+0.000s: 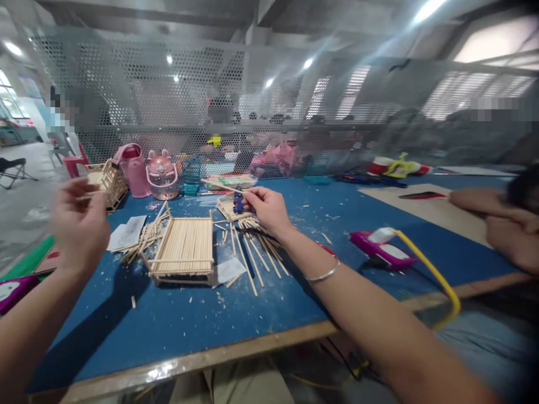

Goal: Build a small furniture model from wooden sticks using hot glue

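My right hand is closed on a thin wooden stick, which points left over the table. Raised at the left, my left hand is blurred; its fingers are pinched on what looks like a short, pale wooden stick. Between my hands a small bed-like frame of wooden sticks stands on the blue table, apart from both. Beside my right hand are a small stick-built tray and a dark blue object. Loose sticks fan out below that hand.
Sticks and white paper lie left of the frame. Behind are a stick-built model, a pink container and a pink bottle. Right are a purple device with a yellow cable and another person's arms. Mesh panels stand behind.
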A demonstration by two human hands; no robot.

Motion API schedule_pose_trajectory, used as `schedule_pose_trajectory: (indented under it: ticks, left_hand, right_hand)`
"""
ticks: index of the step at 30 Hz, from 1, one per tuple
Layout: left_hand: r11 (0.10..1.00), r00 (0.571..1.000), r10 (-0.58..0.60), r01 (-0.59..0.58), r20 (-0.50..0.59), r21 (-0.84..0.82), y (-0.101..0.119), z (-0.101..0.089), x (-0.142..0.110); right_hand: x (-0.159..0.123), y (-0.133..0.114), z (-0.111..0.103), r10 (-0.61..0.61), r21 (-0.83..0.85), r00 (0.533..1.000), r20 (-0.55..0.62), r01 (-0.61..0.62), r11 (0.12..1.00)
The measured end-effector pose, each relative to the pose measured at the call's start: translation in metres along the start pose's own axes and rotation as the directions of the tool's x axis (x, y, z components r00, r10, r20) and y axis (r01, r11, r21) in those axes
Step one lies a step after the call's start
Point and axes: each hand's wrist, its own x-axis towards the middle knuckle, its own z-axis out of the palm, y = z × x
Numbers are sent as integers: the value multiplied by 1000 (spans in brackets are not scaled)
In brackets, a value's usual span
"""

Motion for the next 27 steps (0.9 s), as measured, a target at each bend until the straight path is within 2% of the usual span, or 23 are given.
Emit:
schedule_pose_trajectory:
  ticks: [1, 2, 3, 4, 5, 6, 7, 8, 9, 11, 13, 15, 16, 18, 20, 21, 22, 24, 25, 27]
  left_hand:
    - [982, 979, 190, -190, 80, -6, 9, -7, -13]
    - [919, 906, 390, -393, 165, -15, 16, -11, -29]
    - [791, 747, 597, -609, 293, -60, 20, -12, -47]
    - [659, 507, 697, -733, 508, -173, 22, -10, -63]
    - [551, 242, 719, -770, 652, -321, 22, -6, -78]
    - [499, 61, 684, -766, 727, -405, 20, -1, -89]
    - [479, -23, 668, -751, 744, -454, 15, 6, -95]
    - [497, -39, 643, -738, 764, -456, 10, 11, -97]
    - [531, -9, 630, -725, 777, -439, 5, 15, -95]
    - [620, 144, 607, -700, 781, -353, -3, 18, -86]
    - [667, 241, 588, -684, 772, -295, -2, 17, -79]
    - [696, 327, 601, -662, 730, -276, 10, 20, -80]
    - [701, 385, 626, -660, 678, -272, 18, 24, -83]
    - [701, 444, 630, -679, 638, -220, 38, 39, -94]
    - [727, 503, 553, -680, 665, -90, 54, 59, -104]
    - [762, 542, 466, -647, 699, -5, 60, 69, -107]
    - [800, 564, 357, -596, 744, 68, 63, 78, -110]
    - [862, 552, 169, -484, 816, 150, 65, 89, -113]
    - [885, 534, 108, -435, 839, 163, 64, 91, -114]
    - [921, 514, 59, -359, 856, 153, 58, 91, -115]
  right_hand:
    - [-3, 2, -5, 26, 30, 999, -34, -25, 999]
    - [-5, 4, -8, 48, 51, 997, -60, -45, 998]
    - [-7, 7, -11, 64, 65, 995, -79, -59, 996]
    - [-9, 9, -13, 74, 76, 993, -91, -67, 995]
    - [-11, 11, -14, 80, 82, 992, -94, -72, 994]
    - [-13, 13, -14, 82, 83, 993, -86, -75, 994]
    - [-15, 14, -14, 79, 81, 994, -70, -74, 994]
    - [-17, 13, -14, 72, 70, 996, -44, -69, 995]
    - [-19, 12, -14, 60, 50, 998, -9, -59, 997]
    - [-24, 8, -15, 14, -29, 997, 78, -12, 1000]
    - [-28, 3, -17, -54, -147, 984, 173, 80, 986]
    - [-32, -3, -19, -130, -264, 949, 288, 209, 942]
    - [-34, -5, -20, -169, -305, 922, 349, 283, 909]
    - [-37, -11, -23, -240, -343, 857, 456, 418, 841]
    - [-41, -17, -25, -292, -345, 806, 514, 506, 790]
    - [-42, -21, -25, -307, -340, 794, 524, 525, 780]
    - [-44, -24, -26, -313, -334, 789, 529, 532, 778]
    - [-47, -29, -26, -308, -319, 787, 535, 525, 789]
    - [-48, -30, -26, -295, -304, 782, 550, 516, 801]
    - [-46, -30, -29, -242, -275, 779, 578, 465, 841]
